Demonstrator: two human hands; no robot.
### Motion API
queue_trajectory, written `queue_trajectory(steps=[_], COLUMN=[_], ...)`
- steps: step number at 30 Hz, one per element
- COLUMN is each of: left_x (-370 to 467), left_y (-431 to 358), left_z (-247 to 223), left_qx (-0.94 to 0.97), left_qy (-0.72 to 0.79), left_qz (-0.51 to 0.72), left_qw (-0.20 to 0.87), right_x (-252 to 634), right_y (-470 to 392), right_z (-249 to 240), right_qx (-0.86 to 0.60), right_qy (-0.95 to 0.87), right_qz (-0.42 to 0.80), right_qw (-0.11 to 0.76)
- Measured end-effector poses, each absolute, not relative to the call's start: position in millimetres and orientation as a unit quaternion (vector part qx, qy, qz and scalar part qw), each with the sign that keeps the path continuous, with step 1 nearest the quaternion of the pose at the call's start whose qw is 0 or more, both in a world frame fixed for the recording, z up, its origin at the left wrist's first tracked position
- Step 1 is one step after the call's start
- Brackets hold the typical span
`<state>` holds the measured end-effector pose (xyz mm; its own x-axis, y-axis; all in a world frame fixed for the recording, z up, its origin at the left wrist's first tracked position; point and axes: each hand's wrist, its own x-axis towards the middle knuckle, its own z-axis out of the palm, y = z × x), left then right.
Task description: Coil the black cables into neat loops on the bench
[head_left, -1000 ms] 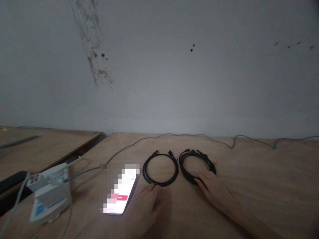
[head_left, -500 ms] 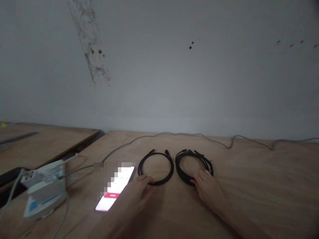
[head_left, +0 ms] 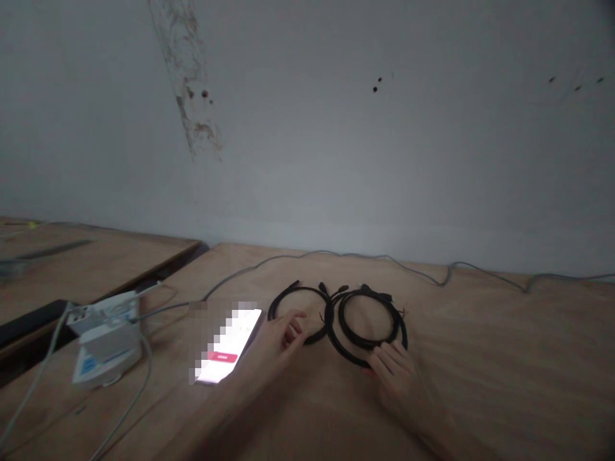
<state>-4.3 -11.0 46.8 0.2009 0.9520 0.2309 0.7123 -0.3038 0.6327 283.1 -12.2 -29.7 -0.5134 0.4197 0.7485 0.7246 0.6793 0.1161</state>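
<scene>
Two coiled black cables lie side by side on the wooden table, their plug ends pointing away from me. My left hand hovers over the near left edge of the left cable coil, fingers loosely bent and apart, with nothing visible in them. The right cable coil has spread into several loops, and its left side overlaps the left coil. My right hand has its fingers closed on the near right part of this coil; the fingertips are partly hidden.
A lit phone lies left of my left forearm. Farther left stands a white power strip with a white adapter and cords. A thin grey cord runs along the back near the wall. A gap separates the neighbouring table.
My left hand has let go of the left coil and lifted. The right coil has loosened and shifted left over the left one, with my right hand still on it. The view has moved slightly.
</scene>
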Motion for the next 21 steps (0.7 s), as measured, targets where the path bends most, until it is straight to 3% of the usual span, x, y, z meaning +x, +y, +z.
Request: queue_trajectory(steps=[7,21], left_x=[-9,-29], left_y=[-3,2], left_z=[34,46], left_qx=[0.748,0.859], left_qy=[0.538,0.453], left_qz=[0.313,0.159], left_qw=[0.231,0.178], right_x=[266,255], right_y=[-24,-31], right_z=[-26,-36], right_qx=[-0.253,-0.239], right_qy=[-0.850,-0.895], right_qz=[-0.212,-0.158], right_qw=[0.411,0.341])
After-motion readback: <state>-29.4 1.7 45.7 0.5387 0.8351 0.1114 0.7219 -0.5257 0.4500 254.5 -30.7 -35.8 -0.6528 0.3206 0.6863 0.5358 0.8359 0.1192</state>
